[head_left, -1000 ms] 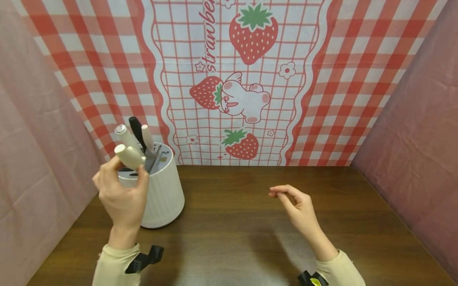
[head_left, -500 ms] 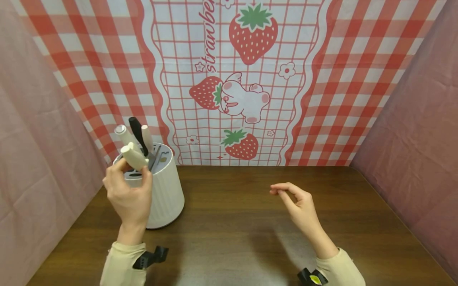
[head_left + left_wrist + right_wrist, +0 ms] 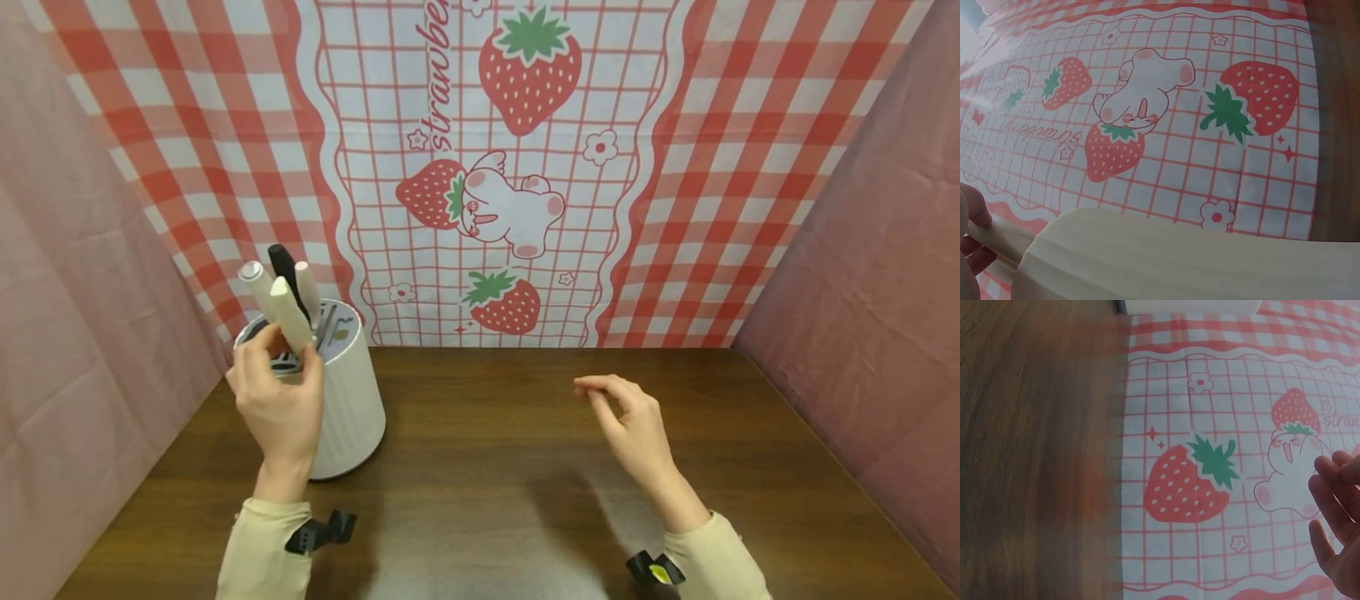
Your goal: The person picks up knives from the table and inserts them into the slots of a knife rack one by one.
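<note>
At the left stands a ribbed white knife block [image 3: 352, 417] with slots in its grey top. My left hand [image 3: 277, 400] is at its front rim, thumb and fingers pinching the lower part of a cream handle [image 3: 288, 307]. Its lower end is hidden behind my fingers, and the handle leans a little to the left. In the left wrist view my fingers [image 3: 975, 209] are around the beige handle [image 3: 1002, 240], left of the block's pale wall [image 3: 1147, 256]. My right hand [image 3: 630, 425] hovers over the table, bent fingertips near the thumb, holding nothing.
Beside the held handle, a black handle [image 3: 283, 267], a white handle with a silver cap [image 3: 255, 282] and another pale handle [image 3: 307, 287] rise from the block. A brown wooden table [image 3: 480, 483] extends to a strawberry-print cloth [image 3: 517, 200]. Pink cloth [image 3: 847, 292] hangs at both sides.
My left hand has shifted right over the block with the cream handle, which now stands more upright. My right hand has moved slightly right and up, still holding nothing.
</note>
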A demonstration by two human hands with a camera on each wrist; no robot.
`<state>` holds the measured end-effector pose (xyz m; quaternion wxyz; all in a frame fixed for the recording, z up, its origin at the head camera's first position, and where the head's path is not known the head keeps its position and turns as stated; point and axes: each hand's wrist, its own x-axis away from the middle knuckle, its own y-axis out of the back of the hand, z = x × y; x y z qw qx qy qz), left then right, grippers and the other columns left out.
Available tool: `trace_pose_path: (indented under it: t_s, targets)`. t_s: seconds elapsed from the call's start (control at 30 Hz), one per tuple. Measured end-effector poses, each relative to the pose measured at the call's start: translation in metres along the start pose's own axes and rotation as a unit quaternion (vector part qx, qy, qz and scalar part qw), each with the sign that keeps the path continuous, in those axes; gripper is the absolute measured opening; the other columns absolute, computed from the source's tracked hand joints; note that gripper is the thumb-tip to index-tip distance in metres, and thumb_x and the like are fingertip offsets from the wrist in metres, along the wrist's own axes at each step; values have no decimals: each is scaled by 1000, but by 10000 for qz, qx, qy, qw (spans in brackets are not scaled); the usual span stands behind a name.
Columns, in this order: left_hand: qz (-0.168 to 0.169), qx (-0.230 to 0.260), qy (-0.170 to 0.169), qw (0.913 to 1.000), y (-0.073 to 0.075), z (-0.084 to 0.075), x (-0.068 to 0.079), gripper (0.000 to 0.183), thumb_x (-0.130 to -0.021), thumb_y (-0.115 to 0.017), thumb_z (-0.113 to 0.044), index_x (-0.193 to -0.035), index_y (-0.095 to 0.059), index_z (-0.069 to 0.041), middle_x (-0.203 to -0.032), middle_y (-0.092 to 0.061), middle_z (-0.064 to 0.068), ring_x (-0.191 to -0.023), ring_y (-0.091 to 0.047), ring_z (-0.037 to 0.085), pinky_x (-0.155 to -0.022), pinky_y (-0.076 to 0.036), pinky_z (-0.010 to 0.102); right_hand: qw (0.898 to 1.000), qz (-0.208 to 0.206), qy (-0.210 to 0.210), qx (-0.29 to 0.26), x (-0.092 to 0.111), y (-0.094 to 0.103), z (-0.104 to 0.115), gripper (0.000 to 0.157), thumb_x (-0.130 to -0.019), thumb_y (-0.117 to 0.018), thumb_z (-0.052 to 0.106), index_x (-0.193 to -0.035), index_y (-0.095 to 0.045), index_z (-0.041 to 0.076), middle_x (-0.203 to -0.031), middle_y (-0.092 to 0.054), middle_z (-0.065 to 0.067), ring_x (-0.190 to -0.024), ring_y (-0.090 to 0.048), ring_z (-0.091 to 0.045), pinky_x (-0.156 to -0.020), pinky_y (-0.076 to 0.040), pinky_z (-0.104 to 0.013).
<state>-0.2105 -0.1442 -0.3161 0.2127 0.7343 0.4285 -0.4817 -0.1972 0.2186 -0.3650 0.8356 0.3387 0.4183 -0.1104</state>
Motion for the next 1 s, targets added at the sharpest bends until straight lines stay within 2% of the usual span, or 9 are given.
trace_pose_path:
  t_s: [0.4,0.57,1.0]
  targets:
    - [254,-170,178,9994,-9,6,-2,26,-74,-62,2,-100,-62,3,-87,-59,20,-85,-53,33,-76,-33,44,9997,61,187,110,-14,1,1,19,-84,-60,-1,-95,-68,11,-83,-67,3,-83,-56,-11,-64,-35,-23]
    - [328,-262,208,9989,-10,8,1,25,-75,-62,2,-99,-62,4,-87,-59,20,-84,-53,33,-77,-33,44,9996,41,238,161,-14,-1,1,20,-82,-61,-3,-94,-69,11,-82,-67,3,-81,-56,-12,-63,-37,-23]
    - [174,-53,-3,9998,-7,0,1,21,-74,-63,4,-95,-65,2,-83,-60,18,-77,-55,29,-72,-32,41,9991,12,349,249,-17,1,0,21,-81,-62,-3,-94,-69,12,-81,-67,4,-81,-57,-14,-68,-36,-23]
